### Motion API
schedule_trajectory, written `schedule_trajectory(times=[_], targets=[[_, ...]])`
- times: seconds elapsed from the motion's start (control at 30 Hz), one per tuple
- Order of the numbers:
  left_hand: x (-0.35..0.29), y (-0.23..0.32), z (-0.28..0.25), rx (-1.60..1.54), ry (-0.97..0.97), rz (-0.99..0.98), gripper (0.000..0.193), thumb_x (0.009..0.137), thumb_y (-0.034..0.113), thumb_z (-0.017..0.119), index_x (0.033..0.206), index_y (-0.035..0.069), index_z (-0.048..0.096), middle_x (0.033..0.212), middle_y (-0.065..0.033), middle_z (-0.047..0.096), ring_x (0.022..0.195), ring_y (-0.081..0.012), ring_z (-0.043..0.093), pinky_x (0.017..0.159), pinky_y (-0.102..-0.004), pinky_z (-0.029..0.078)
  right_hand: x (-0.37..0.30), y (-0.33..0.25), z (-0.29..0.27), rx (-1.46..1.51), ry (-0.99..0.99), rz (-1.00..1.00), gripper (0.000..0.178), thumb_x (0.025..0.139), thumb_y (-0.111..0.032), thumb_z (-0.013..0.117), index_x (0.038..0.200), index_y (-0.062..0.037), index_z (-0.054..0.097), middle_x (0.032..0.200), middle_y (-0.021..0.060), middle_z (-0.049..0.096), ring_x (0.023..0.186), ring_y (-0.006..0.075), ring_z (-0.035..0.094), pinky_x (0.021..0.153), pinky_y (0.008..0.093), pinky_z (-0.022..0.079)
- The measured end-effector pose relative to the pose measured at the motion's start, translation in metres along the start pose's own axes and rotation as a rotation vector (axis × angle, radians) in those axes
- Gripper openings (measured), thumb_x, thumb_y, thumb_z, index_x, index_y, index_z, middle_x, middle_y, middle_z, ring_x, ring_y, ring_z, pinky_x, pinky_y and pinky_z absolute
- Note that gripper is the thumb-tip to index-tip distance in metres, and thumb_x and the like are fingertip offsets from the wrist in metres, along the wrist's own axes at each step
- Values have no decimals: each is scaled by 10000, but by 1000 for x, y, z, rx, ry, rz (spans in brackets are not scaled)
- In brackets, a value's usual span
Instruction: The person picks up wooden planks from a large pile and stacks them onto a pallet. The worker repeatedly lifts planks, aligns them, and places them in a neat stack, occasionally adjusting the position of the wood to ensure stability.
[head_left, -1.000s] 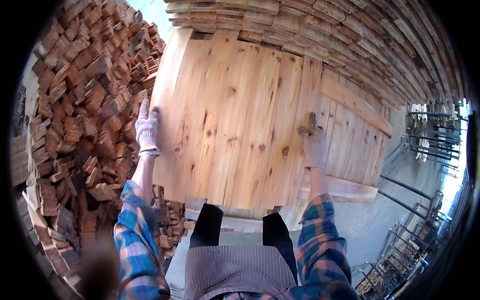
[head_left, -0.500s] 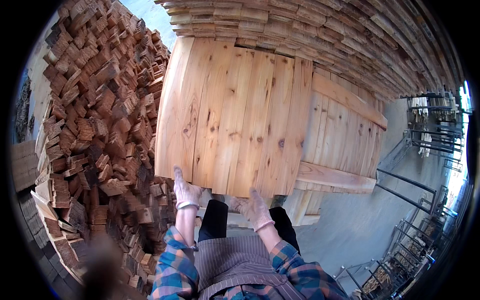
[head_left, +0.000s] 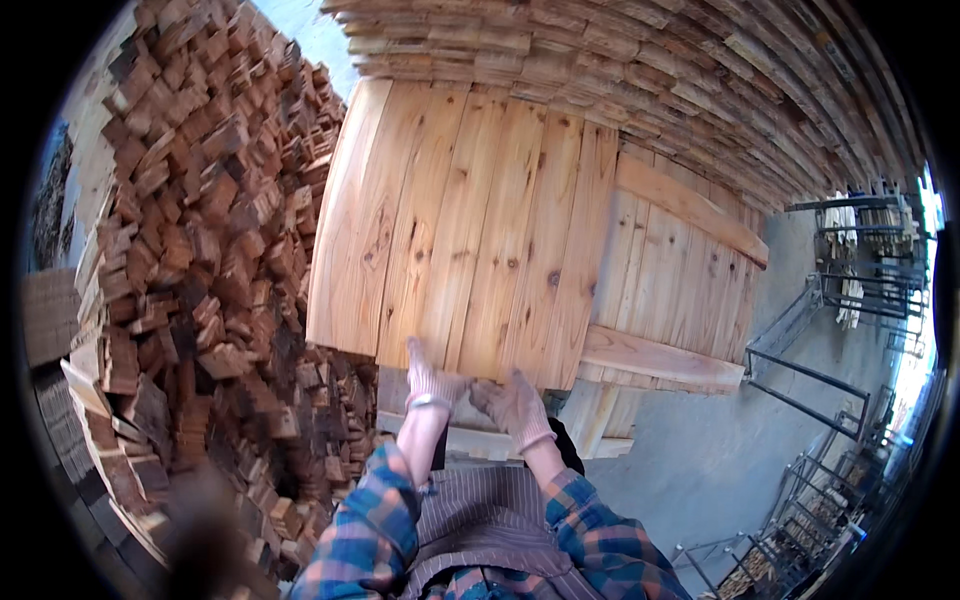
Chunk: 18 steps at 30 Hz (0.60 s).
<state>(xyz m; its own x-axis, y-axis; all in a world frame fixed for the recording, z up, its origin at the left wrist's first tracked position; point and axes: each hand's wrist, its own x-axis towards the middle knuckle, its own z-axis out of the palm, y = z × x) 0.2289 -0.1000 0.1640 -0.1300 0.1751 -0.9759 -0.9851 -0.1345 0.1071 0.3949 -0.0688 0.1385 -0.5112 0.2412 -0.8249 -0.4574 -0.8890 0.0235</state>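
A row of pale knotty wooden boards (head_left: 455, 230) lies side by side in front of me, with thin seams between them and slightly uneven near ends. Both my hands wear light knitted gloves and are at the near edge. My left hand (head_left: 434, 386) has its thumb on top of a board end, the other fingers curled under the edge. Close beside it, my right hand (head_left: 515, 410) grips the same edge with its thumb up and fingers bent below. The undersides of the boards and the fingertips beneath them are hidden.
On the left rises a big heap of short reddish wood pieces (head_left: 220, 250). Stacked rough planks (head_left: 600, 60) span the far side. A boarded panel with cross battens (head_left: 665, 357) lies to the right. Black metal frames (head_left: 810, 390) stand on the grey floor (head_left: 690, 430) further right.
My left hand has slid right along the near edge, from the left boards to beside my right hand. My right hand has shifted slightly right. The view has moved a little.
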Motion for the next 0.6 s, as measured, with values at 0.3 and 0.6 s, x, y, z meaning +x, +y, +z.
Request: schedule_trajectory(times=[0.3,0.6], targets=[[47,8,-71,-41,-352,170,440,933,390,580,1215,58,522,1180,-124,569,1073,-289,520,922,-474,414,-35,-34,8,-814,112,19,342,926,-219,567,1138,48,550,936,204,627,784,358,664,630,446,569],[-122,29,-193,-480,-739,531,283,945,172,564,1196,45,530,946,-76,616,723,-182,594,632,-301,514,-27,-83,55,-1297,2,-63,513,821,-13,597,1308,-23,435,716,47,547,489,129,488,409,257,414]])
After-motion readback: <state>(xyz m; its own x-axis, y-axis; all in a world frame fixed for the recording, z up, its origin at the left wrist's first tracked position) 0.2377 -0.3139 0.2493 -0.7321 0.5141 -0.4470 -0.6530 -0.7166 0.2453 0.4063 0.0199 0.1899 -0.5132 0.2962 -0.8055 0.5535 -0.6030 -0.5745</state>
